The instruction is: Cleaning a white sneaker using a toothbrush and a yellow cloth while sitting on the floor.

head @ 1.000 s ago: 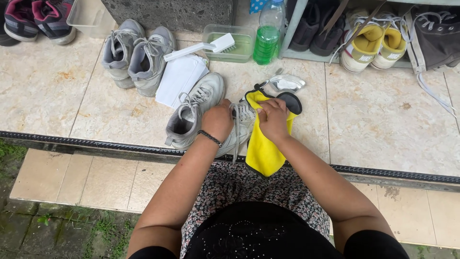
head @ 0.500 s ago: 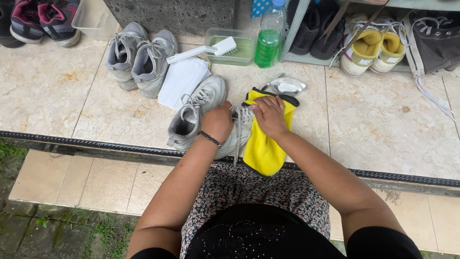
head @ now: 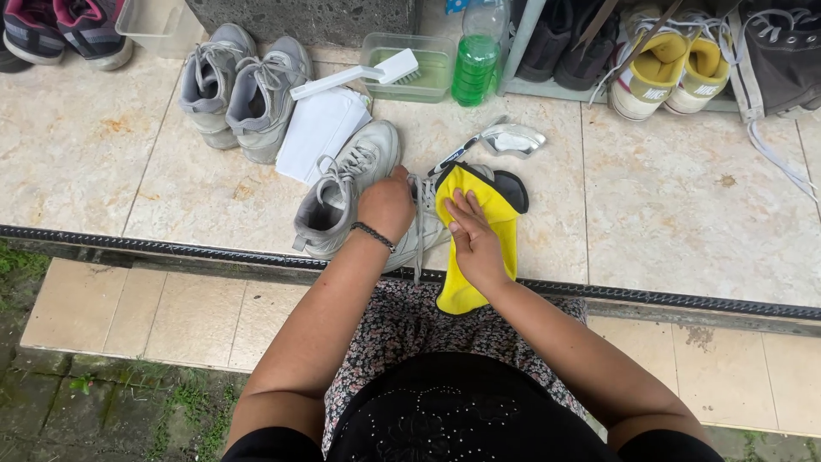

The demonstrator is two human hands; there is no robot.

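My left hand [head: 386, 205], a dark bracelet on its wrist, grips the top of a grey sneaker [head: 419, 224] that is mostly hidden beneath both hands. My right hand [head: 473, 237] presses flat on a yellow cloth [head: 479, 214] draped over a dark insole [head: 510, 188] and hanging over the step edge toward my lap. A second grey sneaker [head: 346, 192] lies on the tiled floor just left of my left hand.
Another pair of grey sneakers [head: 244, 85] and a folded white cloth [head: 321, 130] lie behind. A white brush [head: 359, 74] rests on a clear tub [head: 428, 64] beside a green liquid bottle [head: 473, 64]. A toothbrush [head: 457, 154] and crumpled wrapper [head: 513, 139] sit nearby. Shoes [head: 667, 68] fill a rack.
My right hand has slid down the yellow cloth toward me. My left hand keeps its hold on the sneaker. The view has shifted slightly.
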